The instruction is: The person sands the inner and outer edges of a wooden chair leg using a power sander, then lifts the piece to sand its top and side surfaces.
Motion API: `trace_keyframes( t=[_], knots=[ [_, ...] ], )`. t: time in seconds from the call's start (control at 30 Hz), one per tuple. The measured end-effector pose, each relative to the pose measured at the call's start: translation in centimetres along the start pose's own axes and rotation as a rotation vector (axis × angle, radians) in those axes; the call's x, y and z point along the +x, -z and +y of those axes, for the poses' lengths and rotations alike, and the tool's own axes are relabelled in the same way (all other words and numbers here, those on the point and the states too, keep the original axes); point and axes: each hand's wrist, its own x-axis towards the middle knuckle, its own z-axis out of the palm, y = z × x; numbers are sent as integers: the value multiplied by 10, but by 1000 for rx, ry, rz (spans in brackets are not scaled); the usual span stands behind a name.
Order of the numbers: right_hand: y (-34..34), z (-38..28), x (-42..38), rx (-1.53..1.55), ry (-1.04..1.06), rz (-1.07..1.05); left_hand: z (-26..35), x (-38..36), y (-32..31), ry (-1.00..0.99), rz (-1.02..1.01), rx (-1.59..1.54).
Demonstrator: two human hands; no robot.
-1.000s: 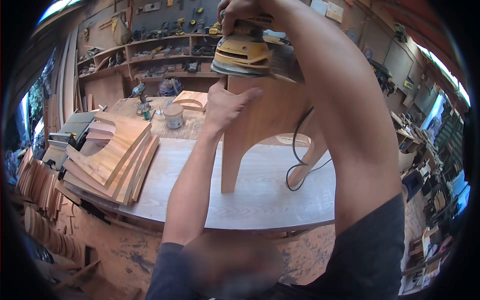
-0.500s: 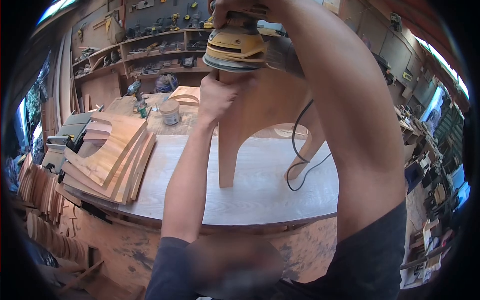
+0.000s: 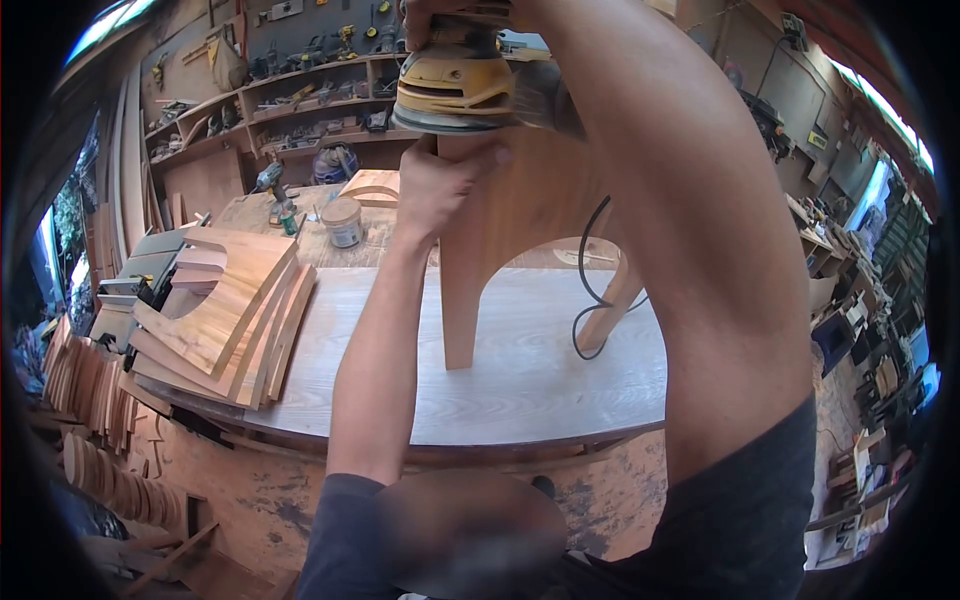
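Note:
A curved wooden panel (image 3: pixel 540 190) with two legs stands upright on the grey tabletop (image 3: pixel 400 400). My left hand (image 3: pixel 437 185) grips its upper left part, thumb reaching across the face. A yellow and black power sander (image 3: pixel 456 88) sits on the panel's top edge, its round pad just above my left hand. My right hand (image 3: pixel 430 22), partly cut off by the top of the view, is wrapped round the sander's upper body. A black cord (image 3: pixel 588 250) hangs beside the panel's right leg.
Cut wooden panels (image 3: pixel 225 310) lie stacked on the table's left. Behind are a cordless drill (image 3: pixel 272 190), a tub (image 3: pixel 342 222) and a curved wood piece (image 3: pixel 372 187). Tool shelves (image 3: pixel 300 110) line the back wall. More cut pieces (image 3: pixel 85 385) stand at the far left.
The sander and my right hand have shifted slightly left along the panel's top. My left hand keeps its grip. The cord has moved a little.

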Motion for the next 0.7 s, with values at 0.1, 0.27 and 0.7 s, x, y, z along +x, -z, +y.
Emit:
trace_keyframes(
  t=[0.1,0.27,0.7],
  knots=[
    [0,5,3,-17,-29,-44,1,1,0,15,14,25],
    [-5,15,9,46,-147,-70,0,1,-2,16,19,32],
    [-2,29,-4,104,-177,-95,-1,2,-4,-20,-14,-23]
  ],
)
